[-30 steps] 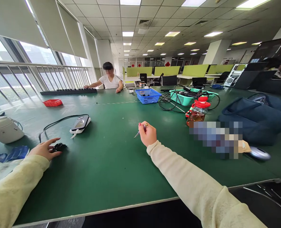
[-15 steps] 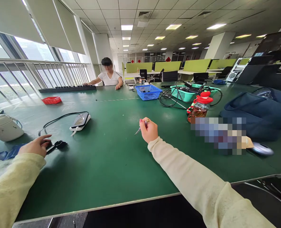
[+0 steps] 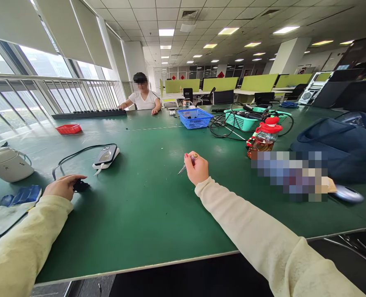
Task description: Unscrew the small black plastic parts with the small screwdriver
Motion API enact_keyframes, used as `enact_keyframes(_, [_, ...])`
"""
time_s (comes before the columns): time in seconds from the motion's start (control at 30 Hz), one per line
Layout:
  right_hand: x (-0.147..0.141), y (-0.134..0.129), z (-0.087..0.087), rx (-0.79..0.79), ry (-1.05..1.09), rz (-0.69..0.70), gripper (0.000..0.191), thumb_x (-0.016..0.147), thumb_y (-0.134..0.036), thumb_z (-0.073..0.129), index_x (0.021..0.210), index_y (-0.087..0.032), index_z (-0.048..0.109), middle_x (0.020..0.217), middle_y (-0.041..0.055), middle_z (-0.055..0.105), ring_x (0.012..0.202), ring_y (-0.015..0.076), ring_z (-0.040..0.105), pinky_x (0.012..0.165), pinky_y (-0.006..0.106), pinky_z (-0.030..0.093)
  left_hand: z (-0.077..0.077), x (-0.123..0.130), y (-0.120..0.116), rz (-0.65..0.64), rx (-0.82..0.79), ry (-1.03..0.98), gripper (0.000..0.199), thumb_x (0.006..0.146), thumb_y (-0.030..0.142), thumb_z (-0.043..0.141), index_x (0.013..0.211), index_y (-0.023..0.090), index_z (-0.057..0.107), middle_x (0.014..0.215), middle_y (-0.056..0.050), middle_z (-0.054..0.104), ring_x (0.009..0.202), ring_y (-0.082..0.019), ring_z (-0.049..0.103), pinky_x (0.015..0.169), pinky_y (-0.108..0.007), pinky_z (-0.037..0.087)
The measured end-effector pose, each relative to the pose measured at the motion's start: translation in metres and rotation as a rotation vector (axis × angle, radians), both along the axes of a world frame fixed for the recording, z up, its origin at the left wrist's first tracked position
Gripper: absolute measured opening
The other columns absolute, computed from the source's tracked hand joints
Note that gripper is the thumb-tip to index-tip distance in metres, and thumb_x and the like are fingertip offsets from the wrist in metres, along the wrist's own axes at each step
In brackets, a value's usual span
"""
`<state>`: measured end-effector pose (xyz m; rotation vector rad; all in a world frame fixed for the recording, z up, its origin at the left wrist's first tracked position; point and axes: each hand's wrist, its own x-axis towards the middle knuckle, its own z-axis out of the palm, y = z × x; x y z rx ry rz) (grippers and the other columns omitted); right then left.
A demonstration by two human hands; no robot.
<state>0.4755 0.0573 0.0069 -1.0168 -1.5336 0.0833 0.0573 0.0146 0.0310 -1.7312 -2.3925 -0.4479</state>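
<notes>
On the left of the green table (image 3: 133, 222), my left hand (image 3: 61, 187) reaches over a small black object (image 3: 81, 186) with its fingers stretched out. The hand partly hides that object, and I cannot make out its kind or whether the fingers press on it. My right hand (image 3: 198, 169) is closed round a slim screwdriver (image 3: 181, 169), whose thin metal shaft points down and left above the table. A phone (image 3: 106, 153) lies on a white block beyond my left hand, with a black cord beside it.
Blue basket (image 3: 195, 119), green basket (image 3: 245, 121) with cables, and red tray (image 3: 69, 129) stand farther back. At right are a red-lidded jar (image 3: 263, 138) and dark blue bag (image 3: 334, 144); at left, a white pot (image 3: 8, 164). A person (image 3: 142, 97) sits across the table.
My left hand has moved right, further over the black object, its fingers now covering part of it. My right hand still grips the screwdriver. The view has shifted slightly.
</notes>
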Motion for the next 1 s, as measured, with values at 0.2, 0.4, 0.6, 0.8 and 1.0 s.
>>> enact_keyframes(0.2, [0.000, -0.001, 0.001, 0.006, -0.007, 0.002, 0.036, 0.093, -0.038, 0.038, 0.060, -0.023, 0.038, 0.051, -0.0040, 0.042, 0.045, 0.0100, 0.037, 0.050, 0.023, 0.034, -0.003, -0.004, -0.001, -0.044, 0.018, -0.002, 0.049, 0.094, 0.026, 0.020, 0.109, 0.021, 0.067, 0.118, 0.001, 0.066, 0.109, -0.018, 0.058, 0.095, -0.031, 0.044])
enact_keyframes(0.4, [-0.001, -0.001, 0.000, 0.000, -0.009, 0.014, 0.036, 0.093, -0.038, 0.038, 0.060, -0.022, 0.038, 0.050, -0.0046, 0.041, 0.045, 0.0100, 0.036, 0.050, 0.022, 0.034, -0.013, -0.022, 0.003, -0.103, 0.052, 0.021, 0.047, 0.093, 0.025, 0.024, 0.107, 0.021, 0.069, 0.116, -0.001, 0.068, 0.105, -0.020, 0.060, 0.092, -0.033, 0.048])
enact_keyframes(0.6, [-0.001, -0.002, 0.001, -0.005, -0.001, 0.024, 0.037, 0.093, -0.038, 0.038, 0.060, -0.022, 0.038, 0.051, -0.0043, 0.041, 0.045, 0.0099, 0.037, 0.050, 0.022, 0.033, -0.018, -0.030, 0.004, -0.149, 0.070, 0.087, 0.048, 0.090, 0.020, 0.025, 0.106, 0.022, 0.070, 0.117, -0.002, 0.068, 0.103, -0.019, 0.062, 0.091, -0.030, 0.049])
enact_keyframes(0.8, [-0.001, -0.002, 0.001, 0.021, -0.013, 0.013, 0.037, 0.093, -0.038, 0.039, 0.060, -0.022, 0.039, 0.049, -0.0046, 0.042, 0.044, 0.0095, 0.036, 0.048, 0.021, 0.033, -0.023, -0.036, 0.006, -0.121, 0.072, 0.114, 0.050, 0.092, 0.021, 0.022, 0.111, 0.023, 0.068, 0.116, -0.003, 0.069, 0.101, -0.019, 0.063, 0.088, -0.032, 0.050])
enact_keyframes(1.0, [-0.002, -0.001, 0.001, 0.039, -0.020, -0.006, 0.036, 0.092, -0.037, 0.040, 0.060, -0.022, 0.040, 0.049, -0.0046, 0.043, 0.043, 0.0090, 0.037, 0.048, 0.021, 0.033, -0.025, -0.043, 0.009, -0.103, 0.044, 0.132, 0.049, 0.089, 0.020, 0.024, 0.117, 0.022, 0.065, 0.118, -0.006, 0.068, 0.101, -0.021, 0.063, 0.088, -0.033, 0.050])
